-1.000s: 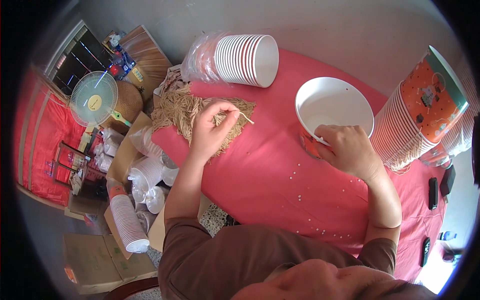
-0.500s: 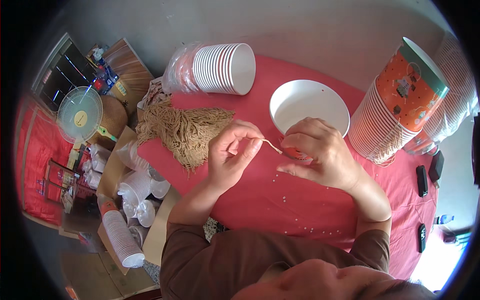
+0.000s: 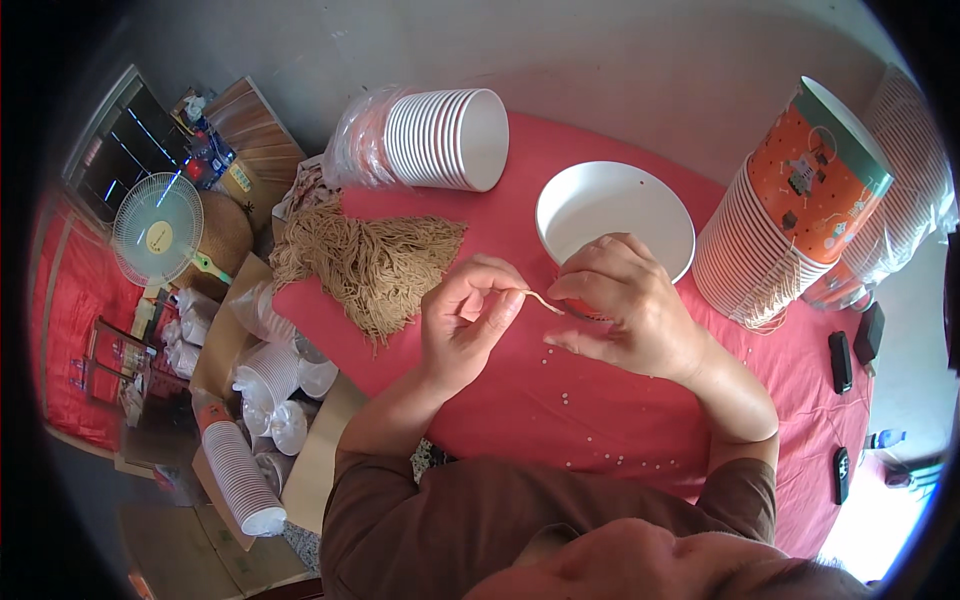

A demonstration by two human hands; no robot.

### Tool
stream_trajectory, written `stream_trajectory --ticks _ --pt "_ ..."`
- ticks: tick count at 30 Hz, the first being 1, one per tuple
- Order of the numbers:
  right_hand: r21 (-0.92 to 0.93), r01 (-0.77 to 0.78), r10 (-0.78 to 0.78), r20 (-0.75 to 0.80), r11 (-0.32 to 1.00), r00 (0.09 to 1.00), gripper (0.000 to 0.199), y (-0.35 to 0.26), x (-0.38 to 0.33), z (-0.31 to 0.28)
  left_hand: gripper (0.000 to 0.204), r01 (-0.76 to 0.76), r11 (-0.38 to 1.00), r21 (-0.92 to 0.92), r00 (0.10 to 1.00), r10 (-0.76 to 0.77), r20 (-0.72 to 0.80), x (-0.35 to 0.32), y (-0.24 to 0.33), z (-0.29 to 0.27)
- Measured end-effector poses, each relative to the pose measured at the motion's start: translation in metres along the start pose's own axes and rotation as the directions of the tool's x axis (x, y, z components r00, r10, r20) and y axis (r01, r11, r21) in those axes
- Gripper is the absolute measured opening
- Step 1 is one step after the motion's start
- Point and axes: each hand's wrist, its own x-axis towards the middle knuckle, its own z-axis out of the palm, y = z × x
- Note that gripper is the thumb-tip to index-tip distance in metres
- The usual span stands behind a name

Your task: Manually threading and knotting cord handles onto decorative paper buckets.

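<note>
Between thumb and forefinger, my left hand (image 3: 470, 315) pinches a short tan cord (image 3: 541, 299). Its free end sticks out toward my right hand (image 3: 632, 310), whose thumb and forefinger are apart around that end without visibly touching it. The right hand's other fingers are curled, and their inner side is hidden. Just behind this hand stands a paper bucket (image 3: 575, 205), white inside with orange showing on its outer wall. To the left of my left hand lies a heap of similar tan cords (image 3: 365, 262) on the red tablecloth (image 3: 500, 415).
Nested white buckets (image 3: 425, 138) lie on their side at the back, partly in plastic. A tall orange bucket stack (image 3: 770, 235) rises at the right, near black devices (image 3: 840, 362). White beads (image 3: 590, 438) dot the cloth. A carton (image 3: 330, 440) and fan (image 3: 160, 235) are left.
The hands stay in nearly the same place. The cord's free end has dipped slightly, and the right thumb and forefinger remain apart. The whole view has shifted a little.
</note>
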Motion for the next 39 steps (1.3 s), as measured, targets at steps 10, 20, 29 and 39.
stream_trajectory --ticks 10,20,29,39 --pt "0.094 -0.008 0.011 -0.023 0.996 1.0 0.019 0.007 0.0 -0.007 0.008 0.034 0.999 -0.041 0.999 -0.034 0.021 -0.009 -0.006 -0.004" --pt "0.048 -0.014 0.009 0.09 0.999 0.996 0.015 0.005 -0.001 -0.019 0.018 0.077 0.987 0.14 0.987 -0.095 0.129 -0.002 0.005 0.012" --pt "-0.004 -0.006 0.007 0.142 1.0 0.99 0.011 0.004 0.001 -0.018 0.02 -0.268 0.837 0.477 0.963 0.227 0.144 0.007 0.002 0.021" --pt "0.01 -0.056 0.056 0.059 0.998 0.997 0.01 0.021 0.004 -0.023 0.019 -0.192 0.842 0.504 0.981 0.158 0.109 0.005 -0.021 0.018"
